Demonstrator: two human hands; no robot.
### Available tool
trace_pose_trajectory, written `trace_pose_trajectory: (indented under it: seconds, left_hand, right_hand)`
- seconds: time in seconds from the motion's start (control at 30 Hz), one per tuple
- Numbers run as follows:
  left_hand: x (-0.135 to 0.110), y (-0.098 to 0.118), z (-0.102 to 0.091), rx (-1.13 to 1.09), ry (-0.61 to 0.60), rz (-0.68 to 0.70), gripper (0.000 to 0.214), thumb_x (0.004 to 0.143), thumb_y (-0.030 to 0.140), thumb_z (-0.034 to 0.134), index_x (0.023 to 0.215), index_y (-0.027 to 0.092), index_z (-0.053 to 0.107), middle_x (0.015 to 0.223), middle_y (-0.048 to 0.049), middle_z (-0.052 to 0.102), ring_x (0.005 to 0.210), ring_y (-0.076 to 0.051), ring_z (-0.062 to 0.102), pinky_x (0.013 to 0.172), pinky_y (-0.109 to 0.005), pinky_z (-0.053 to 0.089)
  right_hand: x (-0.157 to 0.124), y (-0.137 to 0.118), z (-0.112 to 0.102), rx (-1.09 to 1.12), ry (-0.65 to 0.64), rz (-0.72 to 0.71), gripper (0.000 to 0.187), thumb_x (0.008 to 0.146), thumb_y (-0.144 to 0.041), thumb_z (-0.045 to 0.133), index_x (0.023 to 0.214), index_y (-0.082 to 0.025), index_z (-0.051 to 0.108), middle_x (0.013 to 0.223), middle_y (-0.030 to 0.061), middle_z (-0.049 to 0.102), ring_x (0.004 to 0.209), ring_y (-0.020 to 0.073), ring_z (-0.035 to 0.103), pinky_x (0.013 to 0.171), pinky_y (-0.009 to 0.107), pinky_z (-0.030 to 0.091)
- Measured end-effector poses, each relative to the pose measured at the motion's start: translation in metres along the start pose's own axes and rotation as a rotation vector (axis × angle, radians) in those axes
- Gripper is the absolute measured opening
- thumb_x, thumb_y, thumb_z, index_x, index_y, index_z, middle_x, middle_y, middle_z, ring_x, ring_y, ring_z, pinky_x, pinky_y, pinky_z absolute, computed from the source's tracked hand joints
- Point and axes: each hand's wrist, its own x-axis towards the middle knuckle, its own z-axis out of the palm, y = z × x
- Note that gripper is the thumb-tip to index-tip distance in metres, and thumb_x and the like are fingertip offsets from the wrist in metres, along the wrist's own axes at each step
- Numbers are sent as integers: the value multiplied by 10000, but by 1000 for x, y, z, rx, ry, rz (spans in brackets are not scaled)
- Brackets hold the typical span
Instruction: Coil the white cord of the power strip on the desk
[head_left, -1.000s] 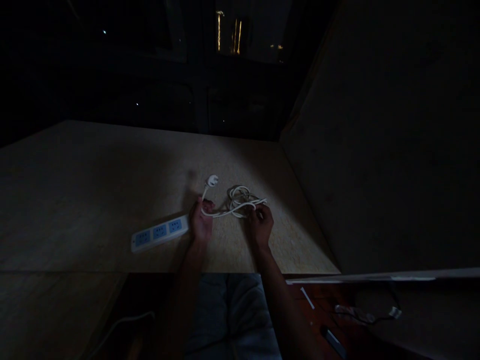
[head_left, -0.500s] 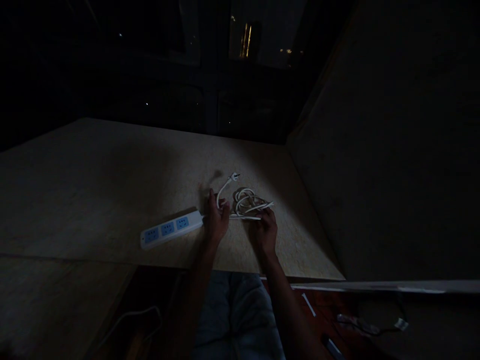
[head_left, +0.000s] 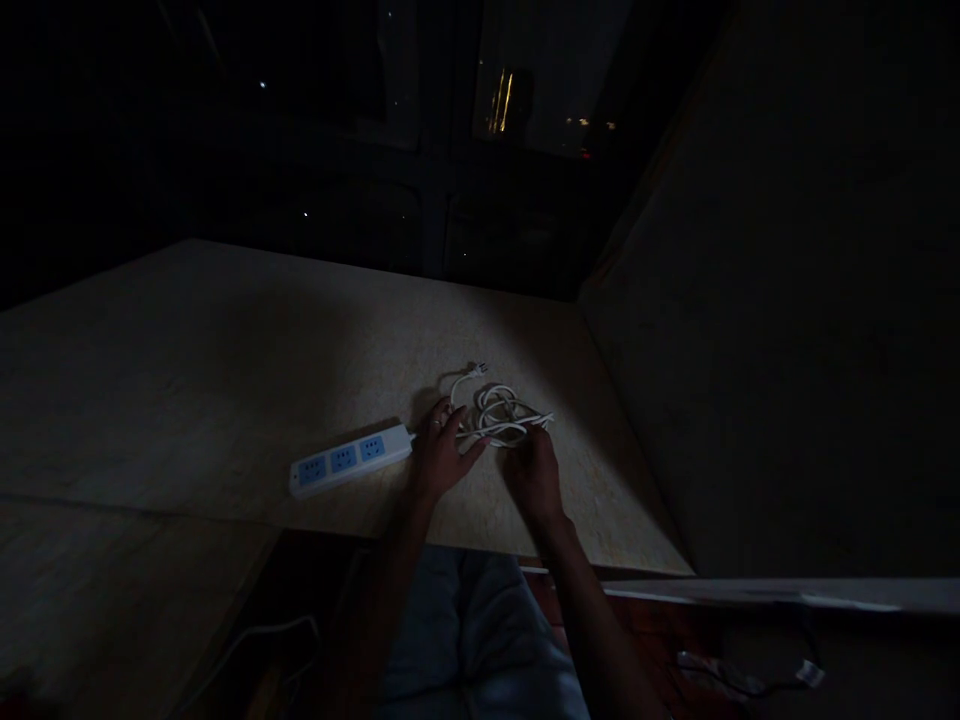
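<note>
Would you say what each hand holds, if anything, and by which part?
The right hand seems to hold the cord at its coil's right end; for the left hand, I cannot tell.

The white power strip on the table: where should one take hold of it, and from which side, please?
Probably best across the middle of the white power strip, pinching its two long sides, coming from above. It lies flat, its body long and narrow, with sockets facing up. The right end looks less handy: the cord leaves there, and the left hand is close by.
</note>
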Motion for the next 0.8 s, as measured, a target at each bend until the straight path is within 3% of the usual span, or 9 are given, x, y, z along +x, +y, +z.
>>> trace_pose_trajectory:
  seconds: [0.17,0.33,0.43,0.53,0.63,0.73,0.8]
  left_hand:
    - [0,-6,-5,104,-42,44,135,841,312,708,956,256,753,1298,-96,582,1167,-276,583,1014,-441,463]
    - [2,-6,-6,82,-41,57,91,870,288,675,875,250,758,1122,-71,671,1026,-239,639,931,-403,482]
    - [3,-5,-6,32,-23,53,99,878,289,666,862,251,755,1077,-62,697,973,-224,658,901,-381,491]
    - [4,-6,-6,-39,-1,58,102,883,291,660,878,252,754,1040,-58,708,963,-215,662,890,-365,500]
    - [4,-8,-5,-104,40,39,117,891,303,652,890,246,754,996,-56,705,935,-205,660,865,-353,509]
    - [6,-9,-5,-135,78,18,122,889,307,656,871,245,760,972,-54,693,924,-199,652,864,-351,510]
    - [6,-8,-5,-128,102,16,111,876,304,673,860,249,768,973,-55,686,934,-202,647,879,-360,508]
  right_hand:
    - [8,16,-31,-131,-168,-92,416,880,-291,609,1280,-210,527,1264,149,563,1200,295,532,1027,500,470]
    - [16,23,-54,-189,-280,-146,383,901,-430,620,1231,-238,590,1276,134,561,1212,299,529,1036,491,468]
    - [15,15,-45,-261,-238,-124,484,830,-512,690,1213,-227,608,1240,147,564,1156,327,534,985,507,487]
    - [11,5,-21,-313,-97,-85,597,767,-537,741,1230,-193,588,1200,173,563,1100,348,527,931,528,489]
    - [11,-1,-1,-317,21,-66,553,789,-478,725,1233,-181,586,1201,182,566,1104,347,519,939,537,471]
    - [22,2,-2,-295,-27,-76,493,784,-418,732,1207,-186,634,1204,178,596,1114,342,533,957,531,466]
    - [35,8,-14,-251,-154,-119,453,775,-421,740,1165,-199,679,1215,165,623,1130,341,550,969,531,466]
